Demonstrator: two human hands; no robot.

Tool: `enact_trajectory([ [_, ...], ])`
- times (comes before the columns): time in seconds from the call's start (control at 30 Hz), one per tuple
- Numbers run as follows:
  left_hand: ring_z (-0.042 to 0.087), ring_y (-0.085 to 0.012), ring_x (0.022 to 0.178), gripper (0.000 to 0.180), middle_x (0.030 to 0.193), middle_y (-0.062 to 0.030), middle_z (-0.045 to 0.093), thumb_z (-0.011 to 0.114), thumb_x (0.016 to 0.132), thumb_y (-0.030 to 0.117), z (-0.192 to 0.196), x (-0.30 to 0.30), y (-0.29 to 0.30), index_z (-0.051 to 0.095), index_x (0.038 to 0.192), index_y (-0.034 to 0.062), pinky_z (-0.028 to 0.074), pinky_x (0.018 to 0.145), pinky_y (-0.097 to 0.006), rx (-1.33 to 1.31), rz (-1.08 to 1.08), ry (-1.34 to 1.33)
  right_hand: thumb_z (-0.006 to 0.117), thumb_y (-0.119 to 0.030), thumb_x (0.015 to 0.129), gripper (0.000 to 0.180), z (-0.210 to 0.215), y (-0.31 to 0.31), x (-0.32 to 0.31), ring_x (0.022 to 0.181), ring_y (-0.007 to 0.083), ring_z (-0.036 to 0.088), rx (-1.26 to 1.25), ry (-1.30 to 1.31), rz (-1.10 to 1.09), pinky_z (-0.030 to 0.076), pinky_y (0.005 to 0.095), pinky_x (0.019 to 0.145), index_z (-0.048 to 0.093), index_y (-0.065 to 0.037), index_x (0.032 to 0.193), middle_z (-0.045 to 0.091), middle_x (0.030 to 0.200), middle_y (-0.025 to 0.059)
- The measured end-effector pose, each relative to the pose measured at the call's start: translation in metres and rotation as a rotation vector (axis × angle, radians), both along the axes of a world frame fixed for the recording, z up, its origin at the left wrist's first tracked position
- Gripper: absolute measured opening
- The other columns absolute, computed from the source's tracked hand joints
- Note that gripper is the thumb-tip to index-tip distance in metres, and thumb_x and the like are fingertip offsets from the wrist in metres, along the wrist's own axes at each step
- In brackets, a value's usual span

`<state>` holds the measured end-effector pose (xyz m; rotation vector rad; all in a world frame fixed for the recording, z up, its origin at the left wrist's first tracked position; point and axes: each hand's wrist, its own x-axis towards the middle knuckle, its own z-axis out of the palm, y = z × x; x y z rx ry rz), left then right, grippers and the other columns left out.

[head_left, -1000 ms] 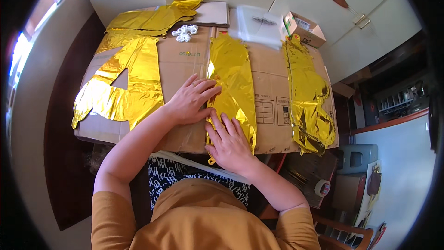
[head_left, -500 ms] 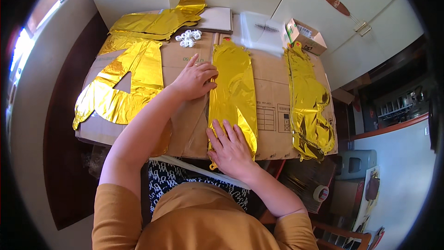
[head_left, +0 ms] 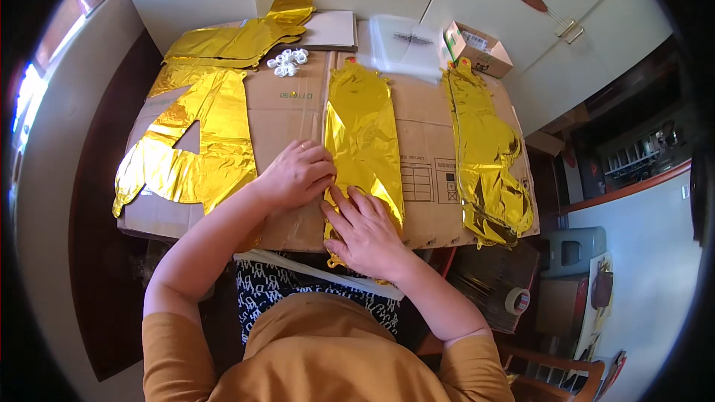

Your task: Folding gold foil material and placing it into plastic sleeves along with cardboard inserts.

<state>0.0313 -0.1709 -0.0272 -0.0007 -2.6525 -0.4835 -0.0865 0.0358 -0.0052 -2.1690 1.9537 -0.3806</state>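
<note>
A flat gold foil balloon [head_left: 363, 126], long and narrow, lies lengthwise in front of me on the cardboard. My left hand [head_left: 302, 173] is at its left edge, the fingers bent and pressed together on the foil. Just below, my right hand [head_left: 365, 234] rests on the near part of the balloon, fingers stretched out, covering some of it. The two hands almost touch. On the left lies an A-shaped gold foil balloon [head_left: 223, 134]. To the right is a crinkled stack of gold foil balloons [head_left: 477, 149] with a wavy right edge.
Flattened cardboard [head_left: 287, 123] covers the table. Along the back are more folded gold foil [head_left: 223, 43], white curled ribbon pieces [head_left: 287, 63], clear plastic bags [head_left: 406, 48] and a small open carton [head_left: 484, 50]. A tape roll [head_left: 517, 301] sits low at the right.
My left hand has slid down the balloon's left edge toward me, close to my right hand. The right hand stays on the near part. The view has shifted slightly.
</note>
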Motion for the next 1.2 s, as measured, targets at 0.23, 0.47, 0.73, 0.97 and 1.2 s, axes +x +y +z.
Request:
enact_trajectory([
  [0.23, 0.06, -0.0319, 0.101, 0.023, 0.104, -0.0092, 0.063, 0.073, 0.082, 0.016, 0.001, 0.002, 0.007, 0.067, 0.102, 0.0066, 0.047, 0.093, -0.042, 0.014, 0.033, 0.08, 0.059, -0.032, 0.097, 0.061, -0.012, 0.005, -0.048, 0.139, 0.04, 0.041, -0.251, -0.047, -0.094, 0.027, 0.0515, 0.118, 0.043, -0.002, 0.147, 0.041, 0.153, 0.0224],
  [0.47, 0.06, -0.0305, 0.102, 0.025, 0.103, -0.0092, 0.063, 0.074, 0.081, 0.017, -0.003, -0.001, 0.02, 0.066, 0.101, 0.006, 0.044, 0.099, -0.046, -0.005, 0.019, 0.108, 0.057, -0.032, 0.099, 0.06, -0.024, 0.032, -0.069, 0.147, 0.0385, 0.03, -0.078, 0.073, -0.204, 0.021, 0.0524, 0.12, 0.042, -0.001, 0.148, 0.033, 0.159, 0.0209],
  [0.73, 0.053, -0.0324, 0.122, 0.06, 0.122, -0.0134, 0.057, 0.079, 0.076, 0.037, 0.009, 0.009, 0.032, 0.06, 0.123, 0.0052, 0.031, 0.115, -0.054, 0.024, 0.029, -0.088, 0.057, -0.033, 0.099, 0.062, -0.019, 0.04, -0.069, 0.147, 0.0382, 0.029, -0.062, 0.11, -0.199, 0.022, 0.0521, 0.12, 0.04, -0.001, 0.15, 0.031, 0.16, 0.0205],
  [0.97, 0.046, -0.0328, 0.131, 0.089, 0.13, -0.0167, 0.051, 0.075, 0.074, 0.057, 0.008, 0.014, 0.032, 0.049, 0.139, 0.002, 0.023, 0.12, -0.057, 0.011, 0.033, -0.197, 0.06, -0.028, 0.097, 0.048, 0.011, 0.02, -0.096, 0.129, 0.0373, 0.053, -0.093, -0.062, -0.134, 0.037, 0.0491, 0.111, 0.056, -0.001, 0.136, 0.056, 0.139, 0.0216],
  [1.2, 0.047, -0.0338, 0.127, 0.086, 0.127, -0.0177, 0.051, 0.071, 0.077, 0.059, 0.005, 0.025, 0.03, 0.05, 0.137, 0.0004, 0.026, 0.118, -0.055, 0.024, 0.044, -0.145, 0.063, -0.025, 0.096, 0.042, 0.038, -0.192, -0.142, 0.122, 0.0365, 0.059, -0.263, -0.227, -0.092, 0.047, 0.0417, 0.104, 0.061, 0.001, 0.128, 0.062, 0.132, 0.0213],
])
